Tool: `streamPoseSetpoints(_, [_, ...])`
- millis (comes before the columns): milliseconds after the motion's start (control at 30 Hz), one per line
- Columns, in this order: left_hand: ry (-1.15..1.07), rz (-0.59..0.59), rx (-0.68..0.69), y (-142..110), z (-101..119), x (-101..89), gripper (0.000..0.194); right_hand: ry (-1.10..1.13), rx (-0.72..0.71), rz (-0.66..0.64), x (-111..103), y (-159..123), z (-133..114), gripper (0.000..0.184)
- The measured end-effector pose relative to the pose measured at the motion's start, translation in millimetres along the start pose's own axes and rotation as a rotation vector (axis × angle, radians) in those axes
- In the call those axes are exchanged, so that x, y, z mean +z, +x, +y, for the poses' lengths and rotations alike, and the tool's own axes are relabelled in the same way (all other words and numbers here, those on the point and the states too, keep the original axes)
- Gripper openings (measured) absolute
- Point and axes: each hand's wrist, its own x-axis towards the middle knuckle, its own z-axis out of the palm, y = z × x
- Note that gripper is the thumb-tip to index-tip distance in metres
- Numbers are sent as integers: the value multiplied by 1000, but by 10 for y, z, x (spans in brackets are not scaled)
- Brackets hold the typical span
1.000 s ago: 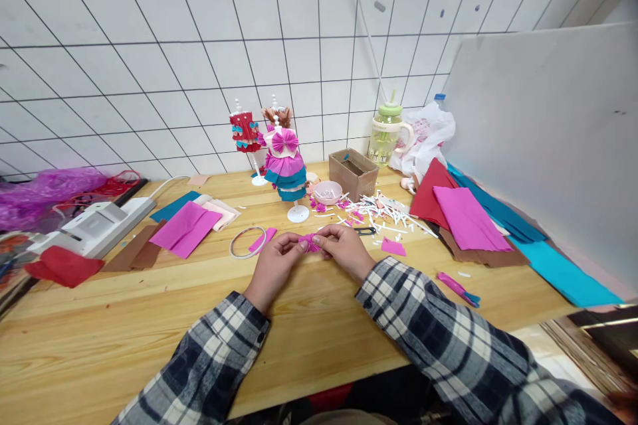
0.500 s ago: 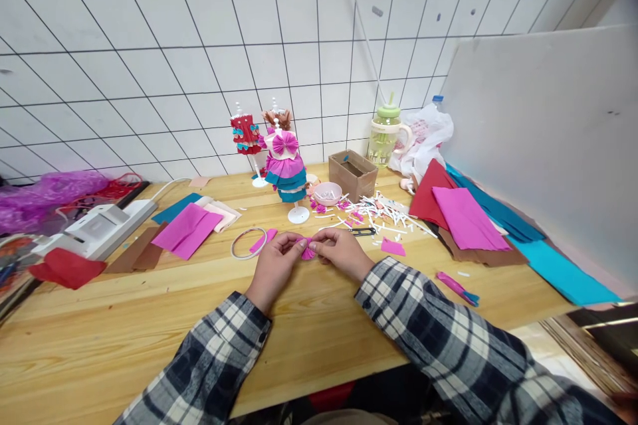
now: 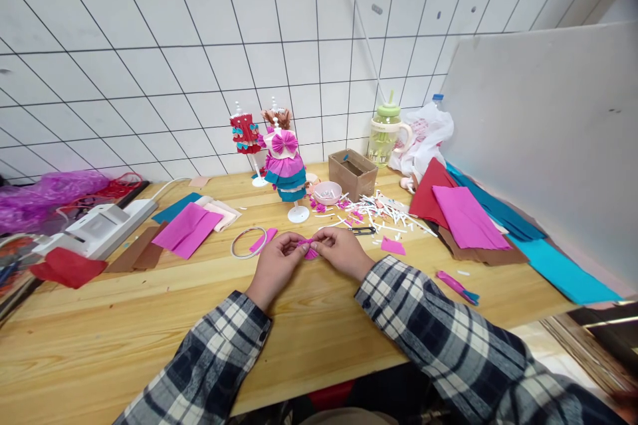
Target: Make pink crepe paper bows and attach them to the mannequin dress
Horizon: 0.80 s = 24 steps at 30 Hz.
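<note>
Between my two hands is a small pleated piece of magenta crepe paper [image 3: 310,252], pinched near its middle. My left hand [image 3: 279,260] grips it from the left with thumb and fingertips. From the right, my right hand [image 3: 343,251] pinches the same piece, its thumb close to the left one. Just left of my left hand lie a roll of tape [image 3: 248,229] and a magenta paper scrap [image 3: 264,240]. Black thread snips [image 3: 363,231] rest beyond my right hand, with another magenta scrap [image 3: 393,246] beside them.
Small dress forms in paper dresses, one magenta and teal [image 3: 285,166], one red [image 3: 245,135], stand behind. A pink bowl [image 3: 327,195], a cardboard box [image 3: 366,184], white strips [image 3: 386,211] and a jug [image 3: 383,139] sit farther back. Paper sheets [image 3: 471,219] lie right, a power strip [image 3: 107,229] left.
My fingers have shifted slightly on the magenta paper, which now shows gathered pleats on both sides of the pinch. The other things have stayed in place.
</note>
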Motion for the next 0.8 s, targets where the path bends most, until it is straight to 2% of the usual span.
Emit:
streamPoseSetpoints(167, [35, 16, 14, -8, 11, 8, 30, 40, 18, 5, 9, 11, 21, 15])
streamPoseSetpoints(367, [-72, 43, -27, 6, -12, 6, 34, 105, 62, -6, -3, 7, -20, 15])
streamPoseSetpoints(533, [-182, 78, -45, 2, -24, 11, 35, 253, 147, -62, 41, -21, -33, 28])
streamPoseSetpoints(700, [-223, 56, -99, -12, -34, 12, 39, 327, 220, 2, 25, 29, 34, 20])
streamPoseSetpoints(800, [-213, -16, -113, -20, -27, 12, 44, 296, 214, 7, -2, 38, 37, 17])
